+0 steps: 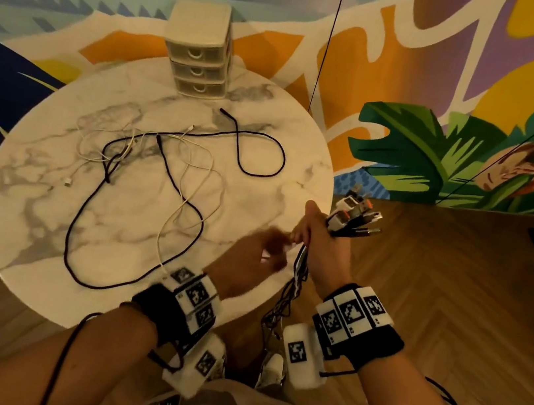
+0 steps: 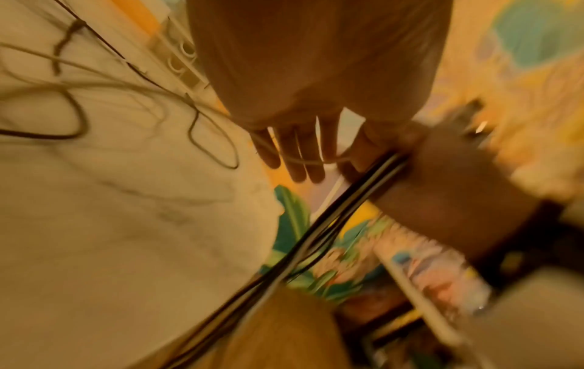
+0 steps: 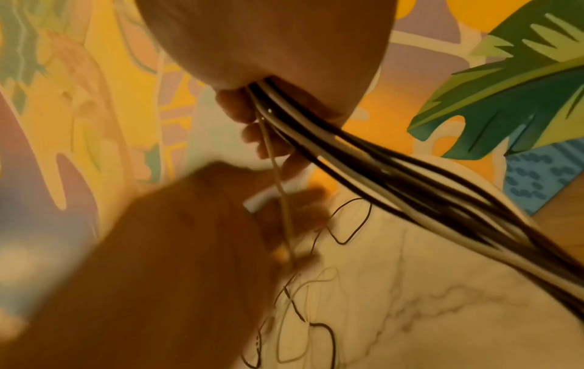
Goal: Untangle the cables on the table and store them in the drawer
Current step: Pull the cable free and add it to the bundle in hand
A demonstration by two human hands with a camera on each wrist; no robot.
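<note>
— Cables first: how are they held?

— The right hand (image 1: 318, 241) is closed round a bundle of cables (image 3: 395, 174), plug ends (image 1: 357, 216) fanned above the fist and the tails hanging past the table's edge. The left hand (image 1: 258, 253) is blurred just beside it, seemingly pinching a thin white cable (image 3: 278, 179) that runs to the fist; I cannot tell that grip for certain.

— What might go wrong?

— I'd judge that pulling the white strand hard could drag the black cable (image 1: 140, 204) and white cables (image 1: 191, 191) lying crossed on the marble table (image 1: 50, 204), tightening the tangle or sweeping it off.

— Anything in the way?

— The drawer unit (image 1: 200, 50) stands at the far rim, all three drawers closed, with both hands busy.
</note>
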